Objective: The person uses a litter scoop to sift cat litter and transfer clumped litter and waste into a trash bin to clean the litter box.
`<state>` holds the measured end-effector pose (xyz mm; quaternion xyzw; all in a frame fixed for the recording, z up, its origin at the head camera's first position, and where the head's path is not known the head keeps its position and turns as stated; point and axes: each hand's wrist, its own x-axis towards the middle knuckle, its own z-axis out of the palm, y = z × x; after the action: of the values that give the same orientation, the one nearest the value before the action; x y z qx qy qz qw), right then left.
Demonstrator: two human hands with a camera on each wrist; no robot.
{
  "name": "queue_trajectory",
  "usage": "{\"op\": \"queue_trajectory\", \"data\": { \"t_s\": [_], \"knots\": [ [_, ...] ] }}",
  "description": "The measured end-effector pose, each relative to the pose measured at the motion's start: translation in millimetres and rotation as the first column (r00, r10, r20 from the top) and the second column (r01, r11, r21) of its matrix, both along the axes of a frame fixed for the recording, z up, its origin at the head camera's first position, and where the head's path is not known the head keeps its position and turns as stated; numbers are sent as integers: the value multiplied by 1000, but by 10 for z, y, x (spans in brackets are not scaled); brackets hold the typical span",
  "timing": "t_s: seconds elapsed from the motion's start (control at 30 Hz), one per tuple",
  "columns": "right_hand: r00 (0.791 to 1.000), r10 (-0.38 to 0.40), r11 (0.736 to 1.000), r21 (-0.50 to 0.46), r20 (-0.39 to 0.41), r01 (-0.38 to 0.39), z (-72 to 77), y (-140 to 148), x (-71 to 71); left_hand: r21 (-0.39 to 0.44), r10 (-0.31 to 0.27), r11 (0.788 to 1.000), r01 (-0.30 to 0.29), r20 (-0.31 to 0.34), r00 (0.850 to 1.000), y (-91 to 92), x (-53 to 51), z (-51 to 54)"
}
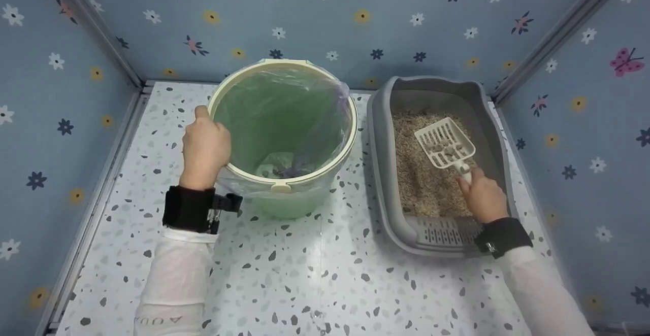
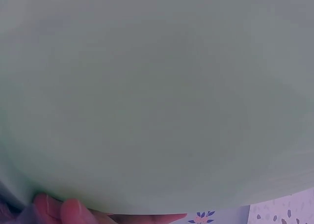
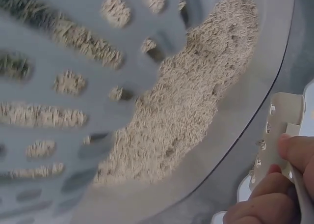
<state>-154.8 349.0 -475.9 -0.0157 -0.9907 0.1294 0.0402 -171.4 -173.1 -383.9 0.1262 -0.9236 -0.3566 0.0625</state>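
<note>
In the head view a green bin (image 1: 287, 206) with a cream rim and a clear bag lining stands left of centre. My left hand (image 1: 205, 145) grips its rim on the left side; in the left wrist view the bin wall (image 2: 157, 101) fills most of the picture, with fingertips (image 2: 73, 211) at its lower edge. My right hand (image 1: 485, 196) holds the handle of a cream slotted scoop (image 1: 445, 143) above the litter (image 1: 431, 189) in a grey litter box (image 1: 381, 173). Several clumps lie on the scoop. The right wrist view shows the right hand (image 3: 274, 194) round the handle.
Speckled white flooring (image 1: 304, 265) lies under the bin and box. A blue flowered wall (image 1: 304, 21) rises behind them, with similar panels at left and right joined by grey metal strips. A small bundled bag (image 1: 277, 166) lies inside the bin.
</note>
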Motion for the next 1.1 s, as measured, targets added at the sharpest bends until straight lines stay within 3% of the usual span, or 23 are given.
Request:
{"op": "queue_trajectory", "data": {
  "t_s": [0.17, 0.37, 0.73, 1.1],
  "knots": [
    [985, 36, 989, -149, 171, -10, 36, 18, -33, -2, 2, 1000, -2, 4, 1000, 0, -6, -3],
    [970, 36, 957, -288, 242, 37, 69, 48, -63, 5, 4, 1000, -4, -4, 1000, 3, -8, -16],
    [982, 36, 962, -274, 185, 17, 228, 107, -57, 9, 6, 1000, -6, -1, 1000, 0, -8, -10],
    [991, 87, 981, -184, 103, -67, 693, 75, -131, 1, 3, 1000, -3, 25, 1000, -3, 1, 3]
  ]
}}
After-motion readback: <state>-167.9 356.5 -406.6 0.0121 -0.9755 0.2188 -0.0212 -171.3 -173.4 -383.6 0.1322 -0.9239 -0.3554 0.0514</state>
